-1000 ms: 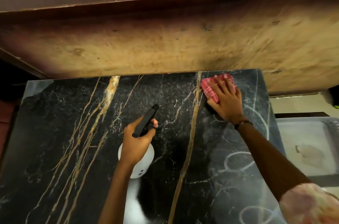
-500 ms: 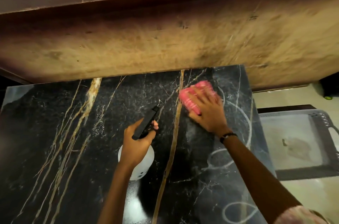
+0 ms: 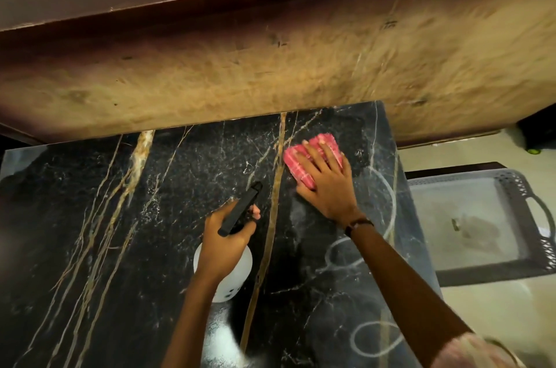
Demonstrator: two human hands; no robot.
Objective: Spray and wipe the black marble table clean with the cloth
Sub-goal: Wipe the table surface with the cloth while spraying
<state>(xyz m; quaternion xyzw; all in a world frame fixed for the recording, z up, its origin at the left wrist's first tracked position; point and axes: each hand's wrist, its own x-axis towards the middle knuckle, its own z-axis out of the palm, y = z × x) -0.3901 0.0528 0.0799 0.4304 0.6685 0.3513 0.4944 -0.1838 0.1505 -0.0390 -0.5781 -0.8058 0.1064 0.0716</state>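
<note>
Forearms come up from the bottom edge, mine, both bare, reaching over the black marble surface (image 3: 99,247) with its gold and white veins. Nearest, at about six o'clock from the middle of the slab, my left hand (image 3: 224,239) holds the spray bottle (image 3: 237,265): my fingers are wrapped closed around its neck, the white body hangs below my palm, and the black nozzle head (image 3: 240,208) points toward one o'clock. Pale curly marks show on the marble at four and five o'clock. Farther out, near one o'clock and close to the far right corner, my right hand (image 3: 326,184) lies flat with fingers spread, pressing the pink cloth (image 3: 296,164) onto the marble; it grips nothing, only bears down. A dark band (image 3: 358,224) circles that wrist. Off the slab at three o'clock sits a grey tray (image 3: 538,208) with a perforated rim. Beyond, at twelve, a brown wooden panel (image 3: 270,66) rises behind the far edge.
</note>
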